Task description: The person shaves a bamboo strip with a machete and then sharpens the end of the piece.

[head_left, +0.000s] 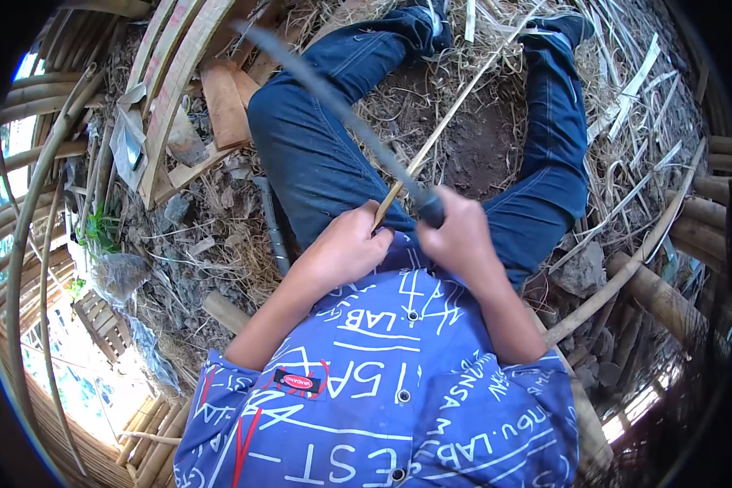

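Observation:
My left hand (346,250) is closed near my lap around the near end of a long, thin bamboo strip (443,122). The strip slants away between my legs toward the far right foot. In my right hand (461,233), just beside it, is the dark handle of a long knife (333,102). Its narrow grey blade points up and left over my left leg, blurred toward the tip. Near the handle, the blade crosses over the strip in this view.
My legs in dark jeans (301,146) spread around bare soil (480,154) and scattered shavings. Wooden boards (179,73) lie at upper left. A dark curved bar (272,224) rests beside my left thigh. A bamboo pole (626,281) runs along the right, and bamboo walls (41,98) surround the spot.

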A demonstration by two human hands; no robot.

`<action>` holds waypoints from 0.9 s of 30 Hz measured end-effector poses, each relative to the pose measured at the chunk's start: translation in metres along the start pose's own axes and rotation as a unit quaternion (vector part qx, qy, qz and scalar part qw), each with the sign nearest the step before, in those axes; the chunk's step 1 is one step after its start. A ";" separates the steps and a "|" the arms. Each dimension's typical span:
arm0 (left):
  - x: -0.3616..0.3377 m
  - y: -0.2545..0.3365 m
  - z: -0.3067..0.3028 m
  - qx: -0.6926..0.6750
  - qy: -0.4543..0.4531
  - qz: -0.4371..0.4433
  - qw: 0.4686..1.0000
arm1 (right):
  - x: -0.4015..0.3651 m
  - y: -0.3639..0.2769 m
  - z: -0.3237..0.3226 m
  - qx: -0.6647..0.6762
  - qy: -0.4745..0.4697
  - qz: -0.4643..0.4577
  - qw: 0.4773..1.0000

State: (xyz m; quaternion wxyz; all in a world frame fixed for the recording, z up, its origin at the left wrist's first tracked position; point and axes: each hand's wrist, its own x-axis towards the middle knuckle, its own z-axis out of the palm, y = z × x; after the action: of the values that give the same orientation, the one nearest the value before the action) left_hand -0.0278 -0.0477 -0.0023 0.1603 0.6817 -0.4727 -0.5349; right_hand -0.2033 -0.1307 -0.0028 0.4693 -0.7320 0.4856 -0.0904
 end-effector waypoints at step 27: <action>-0.016 0.028 0.010 0.126 0.047 -0.032 0.990 | 0.077 0.094 -0.058 -0.282 0.131 0.094 0.946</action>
State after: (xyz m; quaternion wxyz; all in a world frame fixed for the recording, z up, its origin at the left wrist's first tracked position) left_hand -0.0495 -0.0457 0.0229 0.0780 0.7353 -0.5066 -0.4433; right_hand -0.2562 -0.2351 -0.0691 0.1819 -0.7670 0.6154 0.0000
